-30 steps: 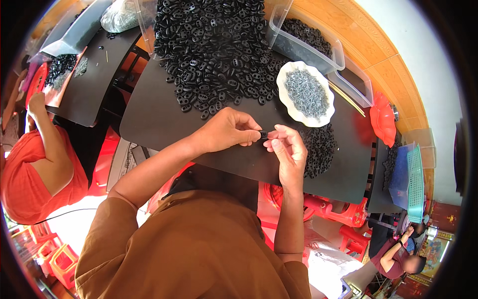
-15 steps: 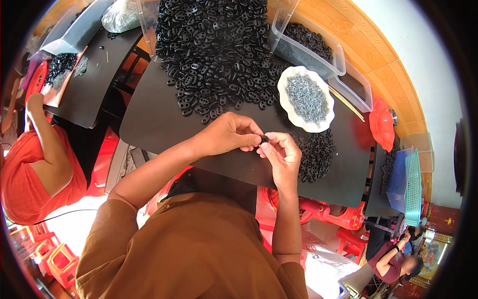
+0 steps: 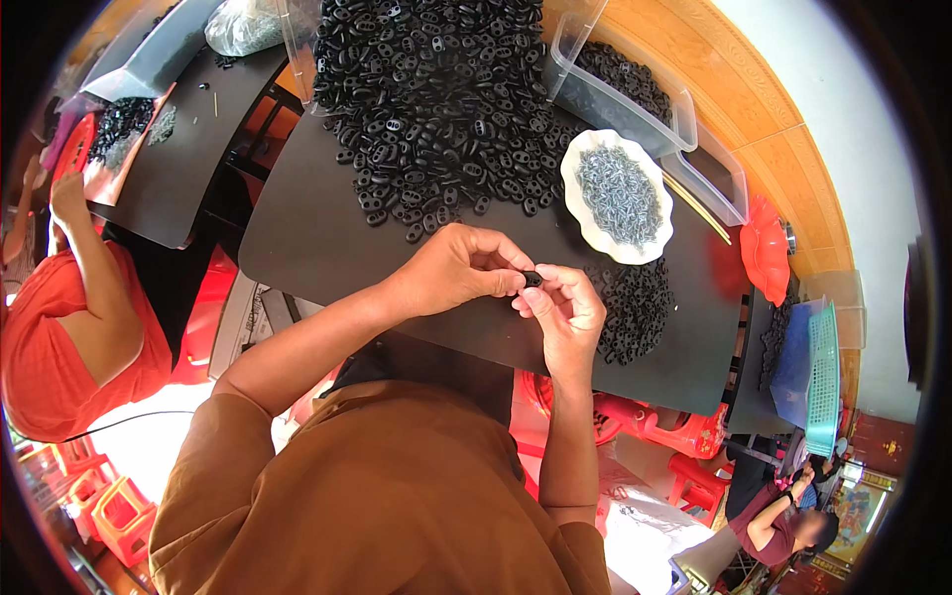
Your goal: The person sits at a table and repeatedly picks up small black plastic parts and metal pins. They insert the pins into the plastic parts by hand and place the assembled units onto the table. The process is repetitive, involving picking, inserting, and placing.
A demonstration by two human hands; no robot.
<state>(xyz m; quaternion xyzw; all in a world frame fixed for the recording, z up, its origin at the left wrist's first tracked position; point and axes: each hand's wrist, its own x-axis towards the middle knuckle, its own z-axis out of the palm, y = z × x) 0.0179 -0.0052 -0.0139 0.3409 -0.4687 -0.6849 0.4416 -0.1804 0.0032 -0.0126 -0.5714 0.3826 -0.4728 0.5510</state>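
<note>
Over the near edge of the dark table [image 3: 307, 218], my two hands meet at one small black oval piece [image 3: 533, 279] with holes. My left hand [image 3: 458, 273] pinches its left side between thumb and fingers. The thumb and fingers of my right hand [image 3: 568, 315] close on its right side. Fingertips cover much of the piece. Beyond my hands spreads a large heap of black two-hole oval pieces [image 3: 426, 119]. By my right hand lies a pile of smaller black parts [image 3: 635, 312]. Behind that pile, a white scalloped dish [image 3: 573, 193] holds many tiny silvery-clear pieces [image 3: 620, 193].
Clear plastic bins [image 3: 684, 124] with black parts stand at the back right, beside thin sticks [image 3: 697, 208] and a red scalloped dish [image 3: 763, 250]. A teal basket [image 3: 822, 377] is far right. At left, a person in red [image 3: 84, 337] sits by another table [image 3: 188, 169].
The view has shifted slightly, so the table things sit a little farther right. Both hands keep hold of the black piece, which now shows a bit more between the fingertips.
</note>
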